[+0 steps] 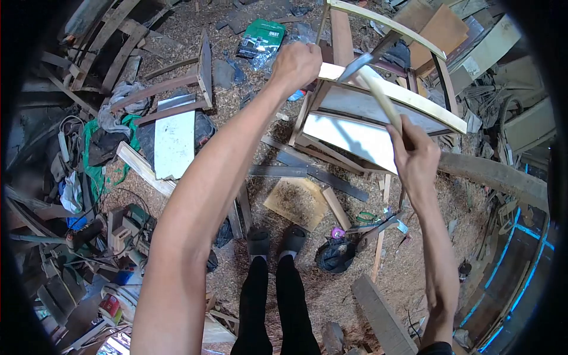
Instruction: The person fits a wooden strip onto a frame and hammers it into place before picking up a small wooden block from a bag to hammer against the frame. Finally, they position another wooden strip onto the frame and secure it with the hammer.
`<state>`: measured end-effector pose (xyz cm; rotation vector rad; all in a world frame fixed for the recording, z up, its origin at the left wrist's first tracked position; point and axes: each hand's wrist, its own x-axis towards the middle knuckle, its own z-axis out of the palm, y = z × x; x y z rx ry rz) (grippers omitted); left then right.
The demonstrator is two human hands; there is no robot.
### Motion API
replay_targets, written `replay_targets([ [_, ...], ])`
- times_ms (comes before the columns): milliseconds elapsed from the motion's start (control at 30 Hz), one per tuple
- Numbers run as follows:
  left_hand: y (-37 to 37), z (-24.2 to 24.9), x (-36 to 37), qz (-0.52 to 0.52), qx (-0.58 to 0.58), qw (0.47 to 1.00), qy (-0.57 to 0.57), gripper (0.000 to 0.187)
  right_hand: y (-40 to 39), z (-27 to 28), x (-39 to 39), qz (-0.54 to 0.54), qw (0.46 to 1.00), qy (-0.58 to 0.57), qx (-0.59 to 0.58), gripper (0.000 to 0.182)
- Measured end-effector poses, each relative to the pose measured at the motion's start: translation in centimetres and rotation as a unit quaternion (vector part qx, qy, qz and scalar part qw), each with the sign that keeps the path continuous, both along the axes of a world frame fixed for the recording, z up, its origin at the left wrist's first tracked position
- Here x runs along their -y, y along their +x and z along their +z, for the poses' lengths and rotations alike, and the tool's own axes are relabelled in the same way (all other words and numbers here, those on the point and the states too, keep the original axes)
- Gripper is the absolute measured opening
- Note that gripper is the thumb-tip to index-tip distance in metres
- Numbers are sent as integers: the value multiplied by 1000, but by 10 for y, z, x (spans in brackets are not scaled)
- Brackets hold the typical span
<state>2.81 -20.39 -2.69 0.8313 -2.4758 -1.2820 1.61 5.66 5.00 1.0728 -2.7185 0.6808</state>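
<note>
My right hand (419,152) is closed around the pale wooden handle of a hammer (383,99). The hammer's metal head is over the left part of a pale curved wooden rail (417,102). That rail runs along the near upper edge of a wooden frame (313,100) with light panels inside. At the rail's left end my left hand (297,64) is closed, its fingertips turned away from view. It appears to grip the rail's end; whether it also pinches something small is hidden.
Wood shavings cover the ground. A green packet (261,39) lies beyond my left hand. Near my feet are a square board (296,201), a purple tape roll (337,232), green-handled pliers (368,218) and a black bag (335,255). A long plank (383,313) lies right.
</note>
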Motion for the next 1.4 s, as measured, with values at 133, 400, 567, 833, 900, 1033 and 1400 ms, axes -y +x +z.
replay_targets([
  [133,-2,5,-6,14,42,998,43,51,34,1,-11,195,975,104,-6,14],
  [400,0,5,-3,-3,40,999,16,51,32,-13,-17,142,987,76,11,21],
  [567,1,2,-6,0,11,1000,5,56,-2,-6,0,-12,998,29,59,18],
  [833,1,12,-3,-3,44,999,30,51,56,-2,7,146,985,19,93,23],
  [900,-1,13,-1,2,54,998,33,51,45,-15,6,46,987,-14,152,24],
  [1033,-2,8,-2,19,50,998,14,51,47,-19,-2,47,994,5,102,24],
  [1400,0,8,-5,7,49,998,38,51,53,-13,9,86,986,-24,138,28],
])
